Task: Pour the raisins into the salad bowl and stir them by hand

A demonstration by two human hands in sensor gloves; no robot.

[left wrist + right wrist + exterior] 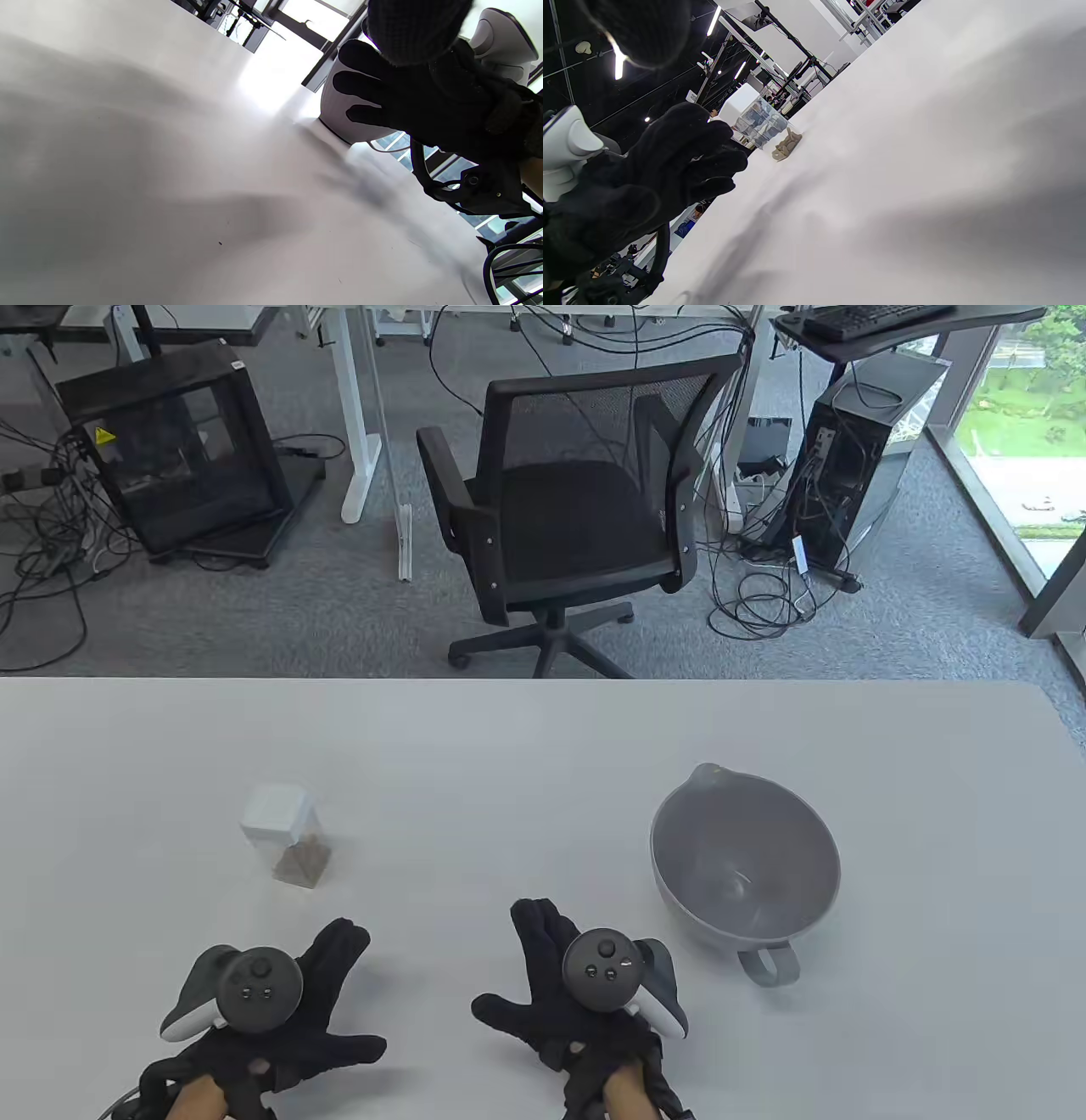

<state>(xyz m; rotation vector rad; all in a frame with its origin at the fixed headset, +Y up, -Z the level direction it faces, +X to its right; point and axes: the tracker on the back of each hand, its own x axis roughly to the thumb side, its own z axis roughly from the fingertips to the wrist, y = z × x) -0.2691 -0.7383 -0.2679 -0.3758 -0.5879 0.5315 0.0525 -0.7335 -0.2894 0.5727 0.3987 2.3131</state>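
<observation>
Ahead of the left hand [280, 1027], well apart from its spread fingers, a clear raisin container [284, 836] with a white lid is seen upright on the table [509, 746]. Just right of the right hand [577, 993], likewise spread and holding nothing, the grey salad bowl [747, 857] is set.

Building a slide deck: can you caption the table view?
Both gloved hands, left hand and right hand, rest open on the table between raisin container and empty grey bowl.
</observation>
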